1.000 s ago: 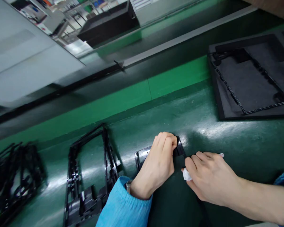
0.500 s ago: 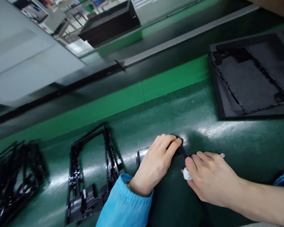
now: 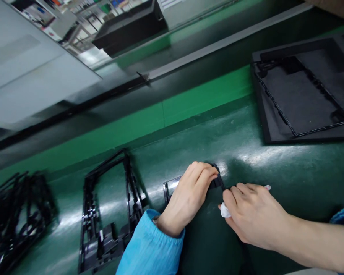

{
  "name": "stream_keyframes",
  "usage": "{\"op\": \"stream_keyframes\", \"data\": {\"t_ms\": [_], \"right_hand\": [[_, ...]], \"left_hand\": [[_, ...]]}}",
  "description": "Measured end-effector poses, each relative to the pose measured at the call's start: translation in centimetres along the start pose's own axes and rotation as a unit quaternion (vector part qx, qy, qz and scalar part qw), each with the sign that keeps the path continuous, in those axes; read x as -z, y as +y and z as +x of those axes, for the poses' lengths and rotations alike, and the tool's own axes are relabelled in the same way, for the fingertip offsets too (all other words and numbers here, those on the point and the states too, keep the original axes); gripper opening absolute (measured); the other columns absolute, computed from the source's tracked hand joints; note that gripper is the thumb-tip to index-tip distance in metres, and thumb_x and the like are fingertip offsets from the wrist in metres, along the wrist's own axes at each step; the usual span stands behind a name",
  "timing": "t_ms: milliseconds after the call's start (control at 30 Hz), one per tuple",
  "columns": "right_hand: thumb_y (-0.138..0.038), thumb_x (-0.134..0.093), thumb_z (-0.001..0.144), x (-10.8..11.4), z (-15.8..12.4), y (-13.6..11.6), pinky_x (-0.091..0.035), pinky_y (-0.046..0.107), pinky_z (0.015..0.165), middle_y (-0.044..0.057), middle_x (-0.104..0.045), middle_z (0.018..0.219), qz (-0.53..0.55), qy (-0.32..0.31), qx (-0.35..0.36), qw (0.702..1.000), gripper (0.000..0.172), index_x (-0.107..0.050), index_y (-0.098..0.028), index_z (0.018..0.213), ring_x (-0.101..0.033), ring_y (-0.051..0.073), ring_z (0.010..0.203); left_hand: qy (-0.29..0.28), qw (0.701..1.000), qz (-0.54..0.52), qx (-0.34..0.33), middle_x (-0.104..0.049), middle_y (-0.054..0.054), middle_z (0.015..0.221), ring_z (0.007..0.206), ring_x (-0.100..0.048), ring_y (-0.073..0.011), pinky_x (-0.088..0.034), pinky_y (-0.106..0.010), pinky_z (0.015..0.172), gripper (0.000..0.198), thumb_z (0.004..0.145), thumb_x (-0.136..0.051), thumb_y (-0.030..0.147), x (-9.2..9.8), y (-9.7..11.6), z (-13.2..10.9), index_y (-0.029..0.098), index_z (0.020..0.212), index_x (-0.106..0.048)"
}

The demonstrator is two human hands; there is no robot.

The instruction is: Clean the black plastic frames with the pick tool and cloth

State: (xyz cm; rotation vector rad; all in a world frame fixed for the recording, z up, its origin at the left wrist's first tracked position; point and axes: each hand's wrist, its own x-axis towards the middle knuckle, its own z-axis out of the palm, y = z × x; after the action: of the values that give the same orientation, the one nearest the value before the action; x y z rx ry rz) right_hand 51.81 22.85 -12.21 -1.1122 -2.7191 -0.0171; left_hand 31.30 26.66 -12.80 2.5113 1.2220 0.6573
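Observation:
My left hand (image 3: 190,196), in a blue sleeve, grips a thin black frame (image 3: 217,181) at its upper part; a corner of that frame shows left of the hand. To the right, my right hand (image 3: 252,214) is closed around a white cloth-like piece (image 3: 225,210) that sticks out by the thumb. Its fingertips meet the frame's right side. A small pale tip pokes out behind the right knuckles. Much of the frame is hidden under the left hand.
Another black frame (image 3: 86,206) lies left of my hands on the green table (image 3: 195,141). A heap of black frames (image 3: 23,217) is at the far left. At the right, a dark foam tray (image 3: 262,114) holds a thin black frame (image 3: 283,116).
The whole view has shifted slightly. Both hands keep nearly the same place and hold on the frame and the white piece.

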Motion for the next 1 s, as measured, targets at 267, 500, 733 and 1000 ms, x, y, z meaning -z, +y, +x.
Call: {"op": "stream_keyframes", "data": {"t_ms": [267,500,733,1000], "right_hand": [[-0.028,-0.076,0.075,0.0,0.1,0.0,-0.032,0.039,0.053,0.001,-0.058,0.062,0.004,-0.015,0.002,1.0,0.018,-0.058,-0.022,0.075,-0.053,0.022,0.055],[-0.027,-0.075,0.075,0.2,0.0,0.1,-0.032,0.04,0.052,0.001,-0.056,0.06,-0.001,-0.003,0.001,1.0,0.017,-0.059,-0.022,0.074,-0.052,0.022,0.054],[-0.027,-0.074,0.074,0.2,0.1,0.1,-0.031,0.039,0.052,0.001,-0.055,0.061,0.001,-0.006,0.005,1.0,0.017,-0.058,-0.022,0.073,-0.052,0.021,0.054],[-0.025,-0.073,0.075,0.2,0.1,0.1,-0.031,0.039,0.053,0.001,-0.054,0.062,0.005,-0.007,0.0,1.0,0.016,-0.057,-0.022,0.074,-0.052,0.022,0.055]], "left_hand": [[-0.032,0.994,0.1,-0.016,-0.057,-0.007,0.1,0.087,-0.053,-0.0213,-0.049,-0.037,0.075,0.022,0.103,-0.042,-0.001,-0.2,0.9,0.8,0.015,0.112,-0.055],[-0.021,0.996,0.082,-0.007,-0.051,-0.005,0.095,0.085,-0.048,-0.0207,-0.044,-0.037,0.073,0.021,0.1,-0.04,-0.002,-0.3,1.2,1.0,0.017,0.103,-0.049],[-0.02,1.0,0.022,0.009,-0.051,-0.004,0.096,0.085,-0.047,-0.0194,-0.041,-0.036,0.075,0.025,0.098,-0.039,-0.005,-0.1,1.1,0.6,0.019,0.1,-0.045],[-0.016,0.999,-0.028,0.025,-0.054,-0.003,0.096,0.086,-0.049,-0.0185,-0.042,-0.035,0.077,0.027,0.097,-0.04,-0.005,0.4,1.0,0.5,0.022,0.097,-0.043]]}}
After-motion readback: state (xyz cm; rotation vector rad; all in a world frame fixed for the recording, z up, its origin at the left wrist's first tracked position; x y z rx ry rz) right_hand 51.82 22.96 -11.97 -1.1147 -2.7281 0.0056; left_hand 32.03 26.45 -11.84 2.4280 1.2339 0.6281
